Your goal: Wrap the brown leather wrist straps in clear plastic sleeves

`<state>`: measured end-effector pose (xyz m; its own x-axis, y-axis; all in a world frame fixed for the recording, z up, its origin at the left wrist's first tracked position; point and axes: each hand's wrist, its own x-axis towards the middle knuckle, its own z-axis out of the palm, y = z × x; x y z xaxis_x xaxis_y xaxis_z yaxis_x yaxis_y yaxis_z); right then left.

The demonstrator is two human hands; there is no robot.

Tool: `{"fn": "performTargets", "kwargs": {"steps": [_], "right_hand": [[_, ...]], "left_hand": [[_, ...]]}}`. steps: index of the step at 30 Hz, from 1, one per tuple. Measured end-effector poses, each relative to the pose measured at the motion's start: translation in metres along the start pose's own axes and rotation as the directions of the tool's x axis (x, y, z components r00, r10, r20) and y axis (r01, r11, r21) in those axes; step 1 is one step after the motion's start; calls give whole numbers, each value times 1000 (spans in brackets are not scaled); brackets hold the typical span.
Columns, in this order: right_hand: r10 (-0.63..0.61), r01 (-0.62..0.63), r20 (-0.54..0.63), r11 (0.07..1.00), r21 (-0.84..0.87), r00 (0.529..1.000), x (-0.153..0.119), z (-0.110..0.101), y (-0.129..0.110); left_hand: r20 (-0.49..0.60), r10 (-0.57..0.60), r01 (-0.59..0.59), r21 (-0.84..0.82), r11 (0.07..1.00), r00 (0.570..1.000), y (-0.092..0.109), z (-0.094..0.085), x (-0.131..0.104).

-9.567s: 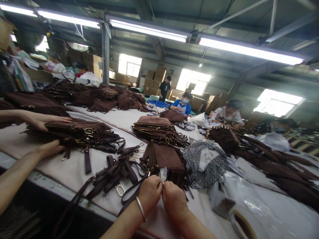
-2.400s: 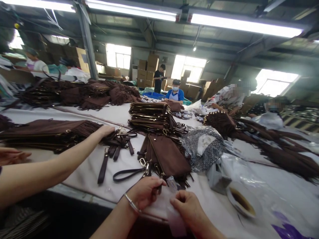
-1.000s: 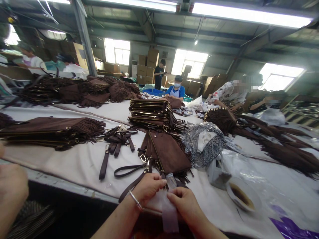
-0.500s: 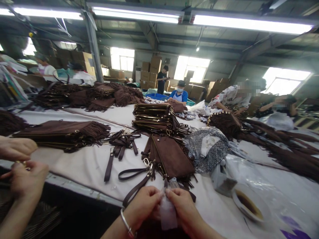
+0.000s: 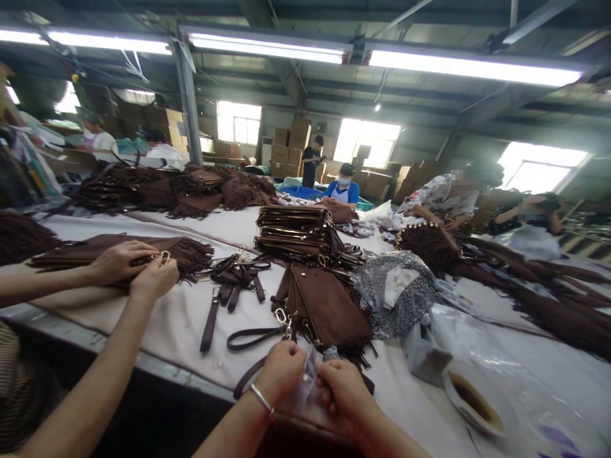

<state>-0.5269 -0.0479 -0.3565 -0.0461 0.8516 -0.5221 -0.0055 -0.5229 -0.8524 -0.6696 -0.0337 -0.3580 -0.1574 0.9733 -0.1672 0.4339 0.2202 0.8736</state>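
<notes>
At the table's near edge, my left hand point(image 5: 281, 370), with a silver bangle on the wrist, pinches one side of a small clear plastic bag point(image 5: 308, 378). My right hand point(image 5: 346, 389) is closed on the bag's other side. A small pale bit shows in the plastic; I cannot make out what it is. Just beyond my hands lie brown fringed pouches point(image 5: 329, 299), zippered, with gold clasps. A dark wrist strap point(image 5: 252, 338) loops out beside my left hand. What sits under the bag is partly hidden by my fingers.
A co-worker's hands point(image 5: 143, 264) hold a gold clasp over pouches at left. Loose straps point(image 5: 236, 277) lie mid-table. Behind is a pouch stack point(image 5: 293, 232). To the right are grey speckled fabric point(image 5: 396, 289), a tape dispenser point(image 5: 426, 348) and a tape roll point(image 5: 477, 401).
My hands have shifted slightly, and the plastic between them looks more bunched. The co-worker's hands have moved right and farther over the table, with a gold clasp showing.
</notes>
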Motion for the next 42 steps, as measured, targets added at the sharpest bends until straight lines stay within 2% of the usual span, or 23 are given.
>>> {"fn": "performTargets", "kwargs": {"steps": [5, 11, 14, 17, 19, 20, 21, 22, 24, 25, 26, 27, 29, 31, 38, 42], "right_hand": [[-57, 63, -45, 989, 134, 997, 2, 14, 2], [-2, 35, -78, 907, 420, 997, 7, 26, 5], [16, -4, -20, 876, 482, 1000, 5, 25, 6], [-17, -21, 109, 942, 336, 994, 3, 16, 12], [-59, 52, 61, 993, 106, 996, 3, 5, 16], [-127, 127, 8, 991, -42, 992, 3, -3, 16], [-240, 229, -30, 953, -199, 970, 3, -10, 14], [-383, 350, -28, 870, -349, 923, 3, -18, 10], [-642, 580, 119, 578, -574, 757, 2, -29, -1], [-710, 644, 217, 412, -644, 670, 2, -33, -7], [-734, 665, 300, 267, -697, 609, 2, -34, -14], [-731, 656, 365, 149, -740, 577, 2, -34, -20], [-702, 608, 441, -15, -794, 560, 5, -30, -28], [-691, 574, 469, -95, -813, 550, 10, -25, -32], [-692, 559, 492, -152, -815, 529, 23, -27, -31], [-662, 559, 532, -202, -804, 528, 24, -28, -33]], "left_hand": [[3, 52, -52, 42, 998, 999, -2, -4, 7], [128, 42, -52, 72, 996, 991, 0, -12, 7], [154, 21, -34, 84, 996, 988, 0, -11, 11], [163, 13, -26, 77, 997, 986, 0, -10, 16], [179, 15, -27, 61, 998, 984, 2, -9, 19], [190, 17, -26, 50, 998, 982, 4, -9, 20], [203, 18, -26, 39, 999, 979, 5, -8, 22], [213, 17, -23, 27, 999, 977, 6, -8, 23], [231, 15, -18, 10, 1000, 973, 8, -7, 27], [239, 13, -14, 3, 1000, 971, 8, -7, 29], [249, 9, -9, -2, 1000, 968, 8, -7, 31], [261, 5, -4, -6, 1000, 965, 8, -7, 33], [281, -5, 7, -5, 1000, 960, 8, -7, 36], [290, -13, 12, 5, 1000, 957, 10, -7, 38], [336, 8, -9, 2, 1000, 942, 20, -2, 40], [311, 97, -103, 2, 995, 945, 16, -1, 40]]}}
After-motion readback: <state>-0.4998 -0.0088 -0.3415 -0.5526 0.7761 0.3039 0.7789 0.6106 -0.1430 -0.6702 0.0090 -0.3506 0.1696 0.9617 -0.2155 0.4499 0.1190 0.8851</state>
